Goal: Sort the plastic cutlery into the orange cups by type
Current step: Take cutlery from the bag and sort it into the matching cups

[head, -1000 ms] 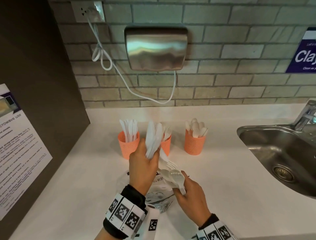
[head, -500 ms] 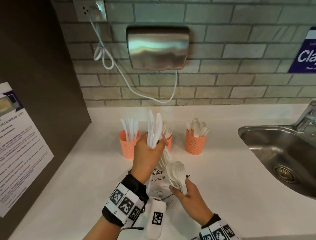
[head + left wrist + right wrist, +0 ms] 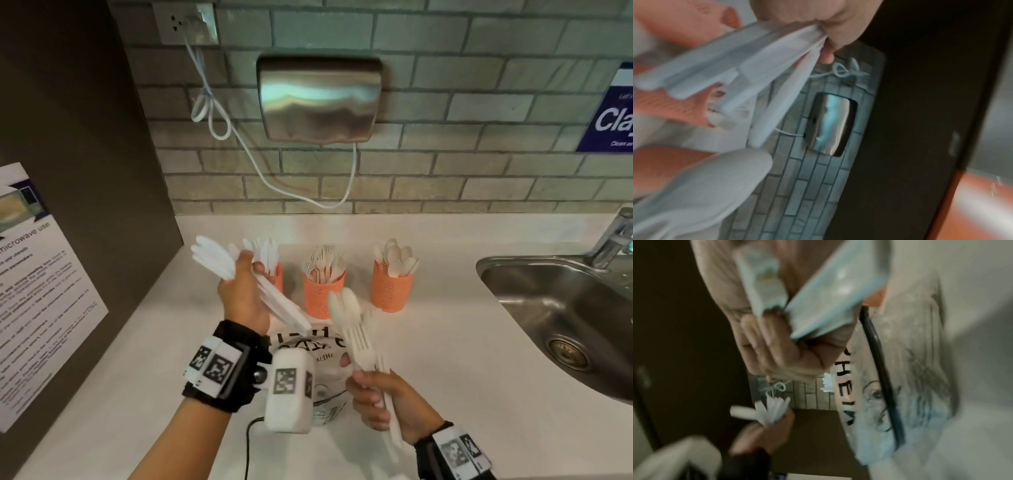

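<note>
- My left hand [image 3: 244, 297] is curled round a bunch of white plastic knives [image 3: 219, 262], held tilted above the counter [image 3: 445, 342] in front of the left orange cup [image 3: 278, 279], which holds more knives.
- My right hand [image 3: 387, 401] grips a bundle of white spoons and forks [image 3: 356, 329] by the handles, heads pointing up towards the cups.
- The middle orange cup [image 3: 322, 296] holds forks; the right orange cup [image 3: 391, 287] holds spoons.
- A printed clear plastic bag [image 3: 325, 356] lies on the counter between my wrists.
- A steel sink [image 3: 561, 315] sits off to the right.
</note>
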Available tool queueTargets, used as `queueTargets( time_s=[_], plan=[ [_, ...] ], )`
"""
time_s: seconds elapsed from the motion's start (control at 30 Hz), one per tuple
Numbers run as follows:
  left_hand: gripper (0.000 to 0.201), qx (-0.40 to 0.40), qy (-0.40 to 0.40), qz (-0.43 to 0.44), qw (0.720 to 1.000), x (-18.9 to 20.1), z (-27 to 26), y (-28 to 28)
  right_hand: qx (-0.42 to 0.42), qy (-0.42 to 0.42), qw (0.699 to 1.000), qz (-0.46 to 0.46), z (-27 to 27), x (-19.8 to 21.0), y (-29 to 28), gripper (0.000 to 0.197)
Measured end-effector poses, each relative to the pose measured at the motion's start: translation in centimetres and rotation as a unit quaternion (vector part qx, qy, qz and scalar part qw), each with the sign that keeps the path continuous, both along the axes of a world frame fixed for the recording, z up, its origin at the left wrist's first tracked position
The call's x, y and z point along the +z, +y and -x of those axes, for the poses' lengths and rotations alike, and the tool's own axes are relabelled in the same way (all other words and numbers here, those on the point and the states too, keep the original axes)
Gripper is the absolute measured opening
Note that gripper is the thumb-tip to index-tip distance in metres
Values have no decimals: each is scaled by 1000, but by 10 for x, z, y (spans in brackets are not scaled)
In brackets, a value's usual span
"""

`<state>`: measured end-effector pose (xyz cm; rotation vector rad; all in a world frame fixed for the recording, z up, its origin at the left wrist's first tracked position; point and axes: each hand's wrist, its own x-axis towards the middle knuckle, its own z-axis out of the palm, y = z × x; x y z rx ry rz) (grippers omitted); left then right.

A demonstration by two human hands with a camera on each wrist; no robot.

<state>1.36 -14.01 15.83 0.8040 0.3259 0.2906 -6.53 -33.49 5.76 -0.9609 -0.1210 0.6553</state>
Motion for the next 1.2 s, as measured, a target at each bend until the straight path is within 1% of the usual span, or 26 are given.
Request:
queueTargets(
  time_s=[0.03,0.07,0.1,0.13,0.2,0.23,0.3,0.37,0.43,0.47,0.53,0.57,0.6,0.67,0.73,0.77,0.87,0.93,1.0,1.1,1.2],
  plan=[
    [19,-28,9,51,998,-4,1,3,21,21,998,-55,-3,0,-2,26],
    [19,-57,16,79,995,-9,3,5,42,33,993,-101,-6,0,-4,21],
    [17,-74,25,84,993,-16,5,6,56,30,988,-138,-8,2,-4,15],
    [12,-81,41,74,993,-22,6,7,55,16,985,-165,-10,3,-3,17],
    [5,-88,73,31,993,-34,8,6,43,13,980,-196,-11,6,-4,28],
    [10,-97,82,14,992,-39,9,5,46,13,977,-209,-12,7,-4,29],
    [18,-114,99,7,988,-47,10,4,54,19,972,-228,-15,6,-5,27],
    [20,-121,113,7,986,-54,10,3,44,30,971,-232,-18,4,-7,22],
    [21,-126,120,-8,985,-56,10,3,28,59,967,-246,-20,4,-3,14],
    [21,-122,122,-20,985,-56,9,4,3,69,970,-233,-21,3,-1,13],
    [20,-94,107,-52,988,-51,3,6,-85,62,986,-131,-19,5,-1,34],
    [19,-79,89,-75,990,-46,-1,8,-124,48,988,-75,-18,9,0,42],
    [20,-64,66,-102,991,-39,-6,10,-158,33,987,-25,-17,11,1,46],
    [25,-31,18,-166,985,-23,-21,16,-216,5,976,37,-17,15,1,44],
    [29,4,-16,-212,977,-7,-41,24,-254,-24,963,84,-17,21,0,34],
    [29,22,-28,-222,974,0,-53,28,-268,-39,957,104,-18,23,0,32],
    [23,74,-57,-226,970,12,-90,38,-289,-68,941,160,-22,29,-3,36],
    [20,93,-76,-237,964,14,-111,44,-298,-76,933,185,-25,32,-5,37],
    [25,104,-92,-282,949,10,-128,49,-304,-72,929,199,-29,35,-6,38],
    [28,96,-109,-359,922,-5,-146,49,-313,-58,923,214,-36,38,-6,41],
    [30,61,-109,-395,910,-27,-158,47,-319,-58,917,234,-41,37,-5,39]
  ],
)
